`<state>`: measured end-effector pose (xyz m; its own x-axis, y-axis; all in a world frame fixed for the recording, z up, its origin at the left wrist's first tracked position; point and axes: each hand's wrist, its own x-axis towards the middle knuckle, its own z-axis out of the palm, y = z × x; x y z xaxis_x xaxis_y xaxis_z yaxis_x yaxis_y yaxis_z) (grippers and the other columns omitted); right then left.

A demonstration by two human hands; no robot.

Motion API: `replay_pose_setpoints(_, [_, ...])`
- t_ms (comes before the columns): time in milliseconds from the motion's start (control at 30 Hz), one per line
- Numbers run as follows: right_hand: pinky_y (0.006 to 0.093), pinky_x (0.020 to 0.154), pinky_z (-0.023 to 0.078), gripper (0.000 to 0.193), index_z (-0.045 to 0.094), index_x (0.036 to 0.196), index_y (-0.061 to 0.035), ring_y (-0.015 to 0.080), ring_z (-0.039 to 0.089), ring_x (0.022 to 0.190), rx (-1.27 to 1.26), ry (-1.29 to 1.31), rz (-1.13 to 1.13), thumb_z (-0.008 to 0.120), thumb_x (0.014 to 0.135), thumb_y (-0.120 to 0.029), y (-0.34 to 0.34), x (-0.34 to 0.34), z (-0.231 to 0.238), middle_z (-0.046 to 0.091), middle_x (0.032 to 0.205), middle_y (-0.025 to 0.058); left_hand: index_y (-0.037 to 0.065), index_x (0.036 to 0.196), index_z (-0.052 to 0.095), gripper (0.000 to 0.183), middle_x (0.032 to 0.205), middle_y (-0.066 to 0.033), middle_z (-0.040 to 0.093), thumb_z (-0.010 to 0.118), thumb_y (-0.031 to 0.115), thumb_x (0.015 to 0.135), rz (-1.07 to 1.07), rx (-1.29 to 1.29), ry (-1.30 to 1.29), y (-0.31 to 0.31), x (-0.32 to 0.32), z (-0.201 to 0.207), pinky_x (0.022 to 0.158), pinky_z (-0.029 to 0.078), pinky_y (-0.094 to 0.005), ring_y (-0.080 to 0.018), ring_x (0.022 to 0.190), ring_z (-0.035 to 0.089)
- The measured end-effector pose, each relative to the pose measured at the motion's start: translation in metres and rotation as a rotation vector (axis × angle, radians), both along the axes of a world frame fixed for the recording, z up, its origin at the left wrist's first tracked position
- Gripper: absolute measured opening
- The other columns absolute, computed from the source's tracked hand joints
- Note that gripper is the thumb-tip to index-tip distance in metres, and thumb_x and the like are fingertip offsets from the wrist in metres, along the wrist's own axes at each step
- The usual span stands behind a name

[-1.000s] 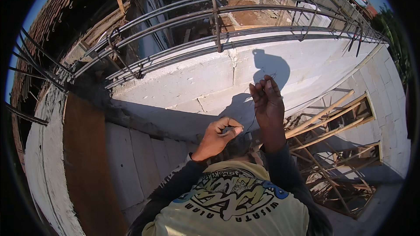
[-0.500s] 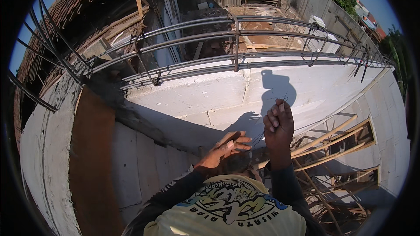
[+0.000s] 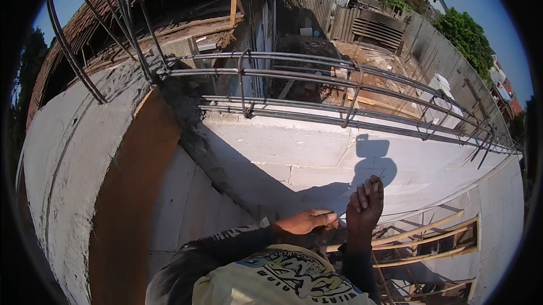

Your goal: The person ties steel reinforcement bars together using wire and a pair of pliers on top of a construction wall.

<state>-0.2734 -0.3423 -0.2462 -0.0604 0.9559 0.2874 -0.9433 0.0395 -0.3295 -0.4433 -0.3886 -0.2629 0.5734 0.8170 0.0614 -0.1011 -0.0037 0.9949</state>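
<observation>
Here, in the head view, the right hand (image 3: 365,206) is raised with fingers bunched, its grip pinching what looks like a thin dark tie wire (image 3: 378,179) that sticks up past the fingertips. The left hand (image 3: 305,221) lies just left of it, curled; whether its grip clamps anything I cannot tell. Both hover before the pale, rough block wall (image 3: 271,152). Above the wall runs a long horizontal cage of ribbed grey steel rebar (image 3: 317,78), well apart from both hands.

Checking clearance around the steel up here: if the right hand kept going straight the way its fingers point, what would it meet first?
The right hand points up and away over the white block wall. Next in that line is the horizontal rebar cage along the wall top, probably; depth is unclear.
</observation>
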Motion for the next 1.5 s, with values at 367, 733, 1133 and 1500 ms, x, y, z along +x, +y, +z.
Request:
replay_pose_setpoints(367, [0.0464,0.111,0.031,0.052,0.048,0.134,0.0022,0.0341,0.037,0.135,0.293,-1.570,-0.919,0.061,0.086,-0.014,-0.012,0.026,0.006,0.046,0.138,0.0181,0.001,0.090,0.064,0.046,0.076,-0.0028,0.055,0.051,0.044,0.100,0.174,-0.159,0.227,0.002,-0.013,-0.049,0.068,0.040,-0.0298,-0.0134,0.072,0.046])
replay_pose_setpoints(733, [0.0369,0.082,0.044,0.016,0.067,0.102,-0.0130,0.0217,0.060,0.089,1.037,-1.844,-0.383,0.064,0.087,-0.016,0.008,0.085,-0.053,0.060,0.091,0.0034,-0.002,0.092,0.062,0.046,0.077,-0.0024,0.059,0.052,0.042,0.100,0.027,-0.222,0.370,0.001,-0.036,-0.035,0.070,0.041,-0.0325,-0.0133,0.075,0.051])
replay_pose_setpoints(1133, [0.0372,0.056,0.043,0.026,0.062,0.093,-0.0033,0.0178,0.051,0.052,-0.110,-1.369,0.336,0.057,0.098,-0.028,-0.016,0.054,0.051,0.051,0.060,0.0025,0.004,0.076,0.054,0.032,0.059,-0.0192,0.055,0.052,0.026,0.099,0.402,0.835,0.771,0.017,-0.045,-0.024,0.053,0.044,-0.0489,-0.0401,0.058,0.058])
replay_pose_setpoints(1500, [0.0316,0.057,0.044,0.027,0.065,0.098,-0.0013,0.0101,0.053,0.064,-0.066,-1.156,0.321,0.059,0.098,-0.027,-0.021,0.043,0.049,0.056,0.069,0.0028,0.004,0.071,0.049,0.033,0.062,-0.0164,0.051,0.051,0.025,0.098,0.346,0.963,0.630,0.037,-0.060,-0.016,0.055,0.044,-0.0470,-0.0392,0.059,0.055])
